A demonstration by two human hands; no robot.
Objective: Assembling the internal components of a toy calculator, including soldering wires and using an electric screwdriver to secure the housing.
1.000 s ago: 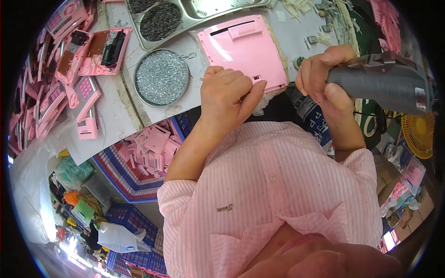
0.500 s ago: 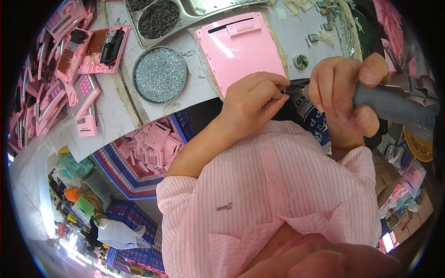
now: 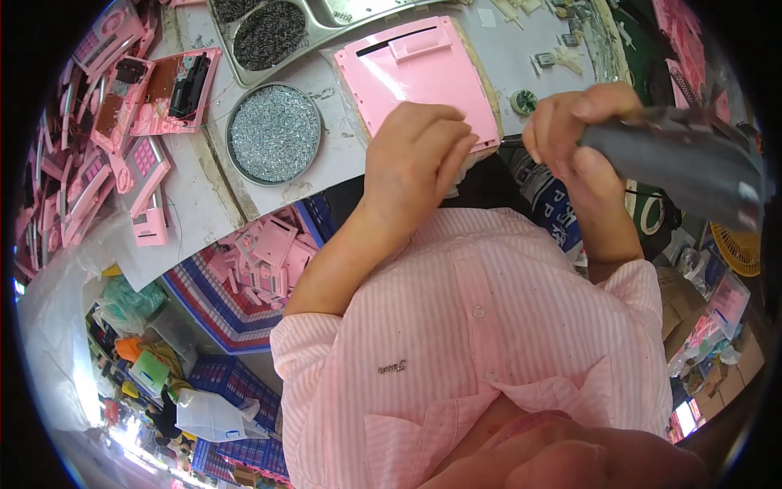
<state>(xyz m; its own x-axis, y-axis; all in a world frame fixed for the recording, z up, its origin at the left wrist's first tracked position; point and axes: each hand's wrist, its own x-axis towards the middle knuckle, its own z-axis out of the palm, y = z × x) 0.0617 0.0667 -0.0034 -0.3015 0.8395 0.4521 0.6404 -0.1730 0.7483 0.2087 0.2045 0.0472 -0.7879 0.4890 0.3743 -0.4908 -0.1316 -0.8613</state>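
A glossy pink plastic panel (image 3: pixel 423 80) lies on a pad on the white table, with a dark slot and a raised bar at its far end. My left hand (image 3: pixel 414 147) rests over its near edge, fingers curled together; whatever is in them is hidden. My right hand (image 3: pixel 574 130) grips a dark grey electric screwdriver (image 3: pixel 668 155), held almost level. The screwdriver's thin bit (image 3: pixel 511 141) points left at the panel's near right corner, its tip close to a small dark hole there.
A round tin of small silver screws (image 3: pixel 275 134) stands left of the panel. Behind it a metal tray (image 3: pixel 332 39) holds dark springs. Pink casings with wired parts (image 3: pixel 175 94) pile up at far left. A lined basket of pink pieces (image 3: pixel 204 285) sits below the table edge.
My right hand and the screwdriver have moved left and slightly up, bringing the bit to the panel's corner. My left hand has shifted left and up, away from the bit, onto the panel's near edge.
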